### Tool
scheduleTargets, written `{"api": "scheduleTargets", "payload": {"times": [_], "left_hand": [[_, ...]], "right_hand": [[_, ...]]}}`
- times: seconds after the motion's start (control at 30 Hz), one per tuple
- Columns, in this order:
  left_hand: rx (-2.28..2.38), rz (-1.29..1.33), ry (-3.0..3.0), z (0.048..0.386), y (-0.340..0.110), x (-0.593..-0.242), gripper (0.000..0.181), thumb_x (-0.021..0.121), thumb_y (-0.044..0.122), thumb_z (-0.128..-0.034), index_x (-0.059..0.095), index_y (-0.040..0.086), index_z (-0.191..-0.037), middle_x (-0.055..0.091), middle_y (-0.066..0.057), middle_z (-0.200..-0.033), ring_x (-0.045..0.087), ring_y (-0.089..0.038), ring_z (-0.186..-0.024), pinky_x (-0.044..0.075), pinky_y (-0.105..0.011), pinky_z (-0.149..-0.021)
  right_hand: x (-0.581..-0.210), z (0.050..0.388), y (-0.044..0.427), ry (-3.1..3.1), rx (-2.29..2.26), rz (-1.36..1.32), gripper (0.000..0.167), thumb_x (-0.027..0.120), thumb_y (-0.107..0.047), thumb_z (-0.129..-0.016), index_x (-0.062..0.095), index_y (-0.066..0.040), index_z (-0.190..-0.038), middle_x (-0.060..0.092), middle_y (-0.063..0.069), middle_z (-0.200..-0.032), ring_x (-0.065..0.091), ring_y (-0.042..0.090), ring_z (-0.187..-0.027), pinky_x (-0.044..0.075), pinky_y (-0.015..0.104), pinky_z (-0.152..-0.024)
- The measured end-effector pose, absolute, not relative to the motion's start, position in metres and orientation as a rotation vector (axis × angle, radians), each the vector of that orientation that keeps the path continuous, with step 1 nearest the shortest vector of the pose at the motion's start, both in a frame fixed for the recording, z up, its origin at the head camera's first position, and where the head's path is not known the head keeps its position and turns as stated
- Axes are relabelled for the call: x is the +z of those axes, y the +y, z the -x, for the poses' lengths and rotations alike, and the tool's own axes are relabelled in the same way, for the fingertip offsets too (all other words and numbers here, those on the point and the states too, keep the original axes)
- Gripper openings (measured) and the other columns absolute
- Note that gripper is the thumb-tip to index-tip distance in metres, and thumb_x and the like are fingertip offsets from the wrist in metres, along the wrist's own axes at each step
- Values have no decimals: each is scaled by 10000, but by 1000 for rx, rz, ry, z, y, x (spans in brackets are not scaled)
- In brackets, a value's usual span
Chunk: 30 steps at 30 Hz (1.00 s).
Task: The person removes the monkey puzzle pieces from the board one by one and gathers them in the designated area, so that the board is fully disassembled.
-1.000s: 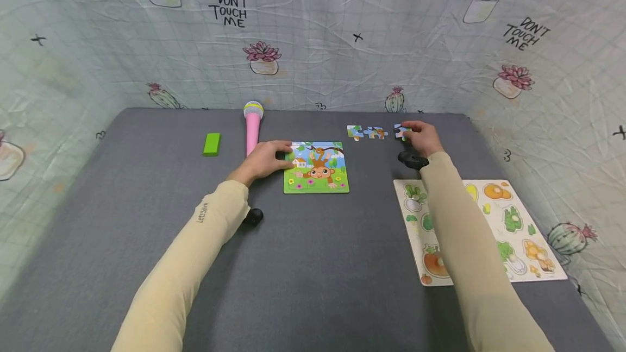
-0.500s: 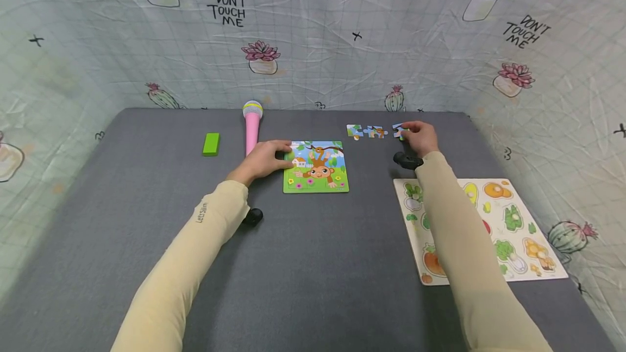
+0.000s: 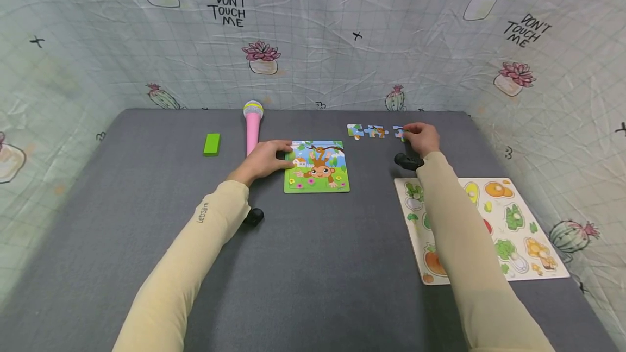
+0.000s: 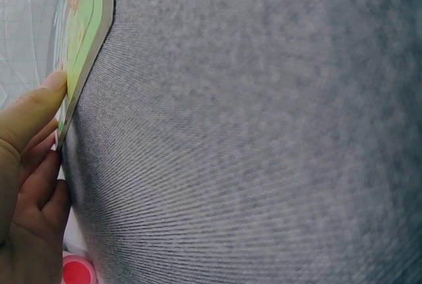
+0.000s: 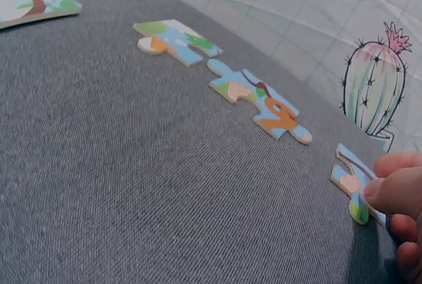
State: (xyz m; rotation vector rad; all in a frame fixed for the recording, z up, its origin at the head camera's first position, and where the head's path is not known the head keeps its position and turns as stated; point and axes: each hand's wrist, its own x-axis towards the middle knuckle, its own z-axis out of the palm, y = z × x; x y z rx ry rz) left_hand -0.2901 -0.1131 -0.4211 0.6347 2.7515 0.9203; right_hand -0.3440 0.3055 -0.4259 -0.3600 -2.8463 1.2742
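A square monkey jigsaw puzzle [image 3: 318, 170] lies on the grey table. At its left edge my left hand [image 3: 266, 160] grips the board; the thumb [image 4: 49, 96] presses on its rim in the left wrist view, with the other fingers curled beside the edge. To the right, my right hand [image 3: 423, 138] pinches a loose puzzle piece [image 5: 349, 182] between thumb and fingers, hiding its right part. Left of that piece, a branch-and-tail puzzle piece [image 5: 267, 103] and a green-and-blue puzzle piece [image 5: 175, 39] lie flat in a row.
A pink toy microphone [image 3: 252, 126] lies behind my left hand, with a green block [image 3: 212, 144] further left. Under my right forearm is a wooden vegetable board [image 3: 513, 232]. A printed cloth [image 3: 313, 37] hangs behind the table's back edge.
My right hand has shifted slightly left with the puzzle piece, bringing it closer to the other two, then stayed almost still. My left hand and the puzzle have stayed in place.
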Motion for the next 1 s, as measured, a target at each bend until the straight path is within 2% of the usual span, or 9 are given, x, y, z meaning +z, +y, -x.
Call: {"api": "scheduleTargets", "payload": {"times": [0.27, 0.73, 1.0], "left_hand": [[937, -630, 2751, 289, -112, -419, 482, 762, 230, -862, 642, -3, -1267, 510, -90, -1446, 415, -270, -1371, 310, -407, -1136], [938, -627, 2744, 288, -114, -417, 489, 760, 230, -864, 636, -4, -1275, 503, -92, -1451, 406, -272, -1377, 304, -411, -1140], [933, -635, 2745, 289, -113, -419, 489, 757, 231, -866, 634, -7, -1275, 498, -100, -1455, 403, -279, -1378, 305, -414, -1140]], "right_hand": [[-427, 344, 308, -2918, 1192, 279, 378, 616, -203, -965, 609, 17, -1272, 575, 245, -1260, 510, 369, -1145, 437, 479, -925], [-427, 341, 304, -2915, 1155, 258, 351, 615, -198, -966, 633, 27, -1235, 604, 239, -1214, 528, 345, -1078, 447, 433, -871], [-418, 338, 290, -2867, 1127, 233, 331, 552, -182, -989, 634, 18, -1240, 620, 242, -1206, 550, 370, -1100, 448, 483, -923]]}}
